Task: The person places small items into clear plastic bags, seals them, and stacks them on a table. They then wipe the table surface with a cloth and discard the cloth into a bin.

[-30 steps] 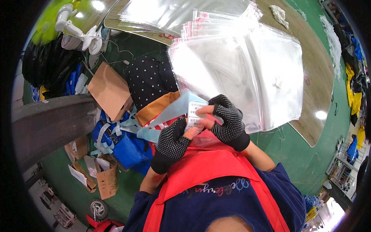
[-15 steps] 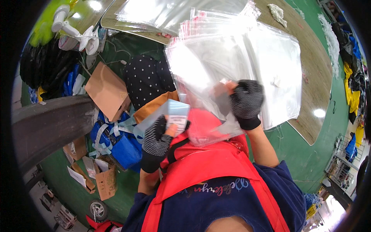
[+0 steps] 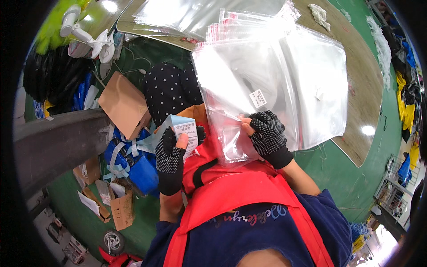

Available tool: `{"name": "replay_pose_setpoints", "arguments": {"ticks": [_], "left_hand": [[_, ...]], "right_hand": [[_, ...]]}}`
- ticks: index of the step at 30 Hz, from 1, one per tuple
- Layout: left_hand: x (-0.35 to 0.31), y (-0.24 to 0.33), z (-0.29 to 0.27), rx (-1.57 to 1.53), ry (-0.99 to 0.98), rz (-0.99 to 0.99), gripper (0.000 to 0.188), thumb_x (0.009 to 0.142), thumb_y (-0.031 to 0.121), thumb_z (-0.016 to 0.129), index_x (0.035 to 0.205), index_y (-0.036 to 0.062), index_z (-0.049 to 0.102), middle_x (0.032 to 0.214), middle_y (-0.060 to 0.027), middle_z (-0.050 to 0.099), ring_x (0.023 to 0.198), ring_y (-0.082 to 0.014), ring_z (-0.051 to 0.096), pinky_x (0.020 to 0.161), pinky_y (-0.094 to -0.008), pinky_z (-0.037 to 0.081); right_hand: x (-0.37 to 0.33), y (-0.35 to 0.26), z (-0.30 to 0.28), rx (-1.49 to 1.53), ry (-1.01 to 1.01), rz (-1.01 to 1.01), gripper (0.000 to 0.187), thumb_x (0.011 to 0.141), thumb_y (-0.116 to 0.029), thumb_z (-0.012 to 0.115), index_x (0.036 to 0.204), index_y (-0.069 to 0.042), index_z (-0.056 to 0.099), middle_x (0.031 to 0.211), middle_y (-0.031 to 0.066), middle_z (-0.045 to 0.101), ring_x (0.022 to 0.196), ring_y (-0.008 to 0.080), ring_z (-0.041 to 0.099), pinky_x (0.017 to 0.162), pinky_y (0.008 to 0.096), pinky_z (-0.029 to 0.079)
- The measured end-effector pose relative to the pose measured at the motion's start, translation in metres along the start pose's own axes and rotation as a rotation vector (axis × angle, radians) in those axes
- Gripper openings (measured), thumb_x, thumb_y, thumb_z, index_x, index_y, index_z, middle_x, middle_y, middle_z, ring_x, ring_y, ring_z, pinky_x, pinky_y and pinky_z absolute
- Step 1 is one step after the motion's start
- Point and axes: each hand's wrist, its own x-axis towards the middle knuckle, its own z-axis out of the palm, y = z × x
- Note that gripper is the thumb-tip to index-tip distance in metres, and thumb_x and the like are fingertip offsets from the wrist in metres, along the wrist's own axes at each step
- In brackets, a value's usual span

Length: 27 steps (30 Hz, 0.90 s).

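My left hand [image 3: 170,153], in a black fingerless glove with white grip dots, is closed on a strip of white labels [image 3: 186,128] on pale blue backing, its thumb pressed on the front. To the right, my right hand [image 3: 269,137], gloved the same way, pinches the near part of a clear plastic bag [image 3: 227,95]. A small white sticker [image 3: 257,99] lies on that bag, just beyond my right fingers. The bag is on top of a fanned stack of clear bags [image 3: 318,75], which overhangs the table toward my red apron [image 3: 240,189].
The wood-patterned table [image 3: 356,84] holds more clear bags [image 3: 187,18] and a crumpled white scrap [image 3: 319,17]. On the left are a cardboard box [image 3: 123,104], a blue bag [image 3: 144,174], a dark beam [image 3: 62,144] and a white jointed device [image 3: 86,38]. Open cartons [image 3: 121,209] sit on the green floor.
My right hand has come down and left, from over the bag to a pinch on its near part. The sticker now shows flat on the bag. The label strip has shifted slightly left.
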Motion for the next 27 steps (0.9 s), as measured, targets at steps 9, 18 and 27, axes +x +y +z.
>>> {"name": "replay_pose_setpoints", "arguments": {"ticks": [9, 18, 27], "left_hand": [[0.005, 0.006, 0.018, 0.037, -0.016, -0.027, 0.026, 0.091, 0.014, 0.050, 0.104, -0.0052, 0.060, 0.093, -0.0112, 0.067, 0.082, -0.0153, 0.064, 0.073, -0.0246, 0.049], [0.002, 0.008, 0.014, 0.074, 0.031, 0.017, 0.029, 0.089, 0.014, 0.053, 0.113, -0.0026, 0.052, 0.097, -0.0119, 0.063, 0.084, -0.0176, 0.063, 0.076, -0.0278, 0.051], [0.028, -0.036, 0.030, 0.541, -0.150, 0.128, 0.032, 0.093, 0.018, 0.048, 0.112, -0.0074, 0.052, 0.098, -0.0165, 0.062, 0.089, -0.0208, 0.060, 0.078, -0.0300, 0.047]], "right_hand": [[0.001, 0.007, -0.008, 0.327, -0.065, 0.091, 0.010, 0.070, -0.014, 0.072, 0.077, -0.007, 0.069, 0.064, 0.0082, 0.061, 0.063, 0.0245, 0.057, 0.061, 0.0347, 0.045], [0.000, 0.007, -0.009, 0.237, -0.111, 0.098, 0.006, 0.073, -0.007, 0.069, 0.074, -0.002, 0.066, 0.067, 0.0106, 0.060, 0.064, 0.0225, 0.055, 0.061, 0.0312, 0.043], [-0.025, 0.065, -0.042, 0.230, 0.580, 0.467, 0.015, 0.092, -0.016, 0.054, 0.092, -0.002, 0.056, 0.071, 0.0020, 0.055, 0.058, 0.0129, 0.049, 0.056, 0.0264, 0.044]]}}
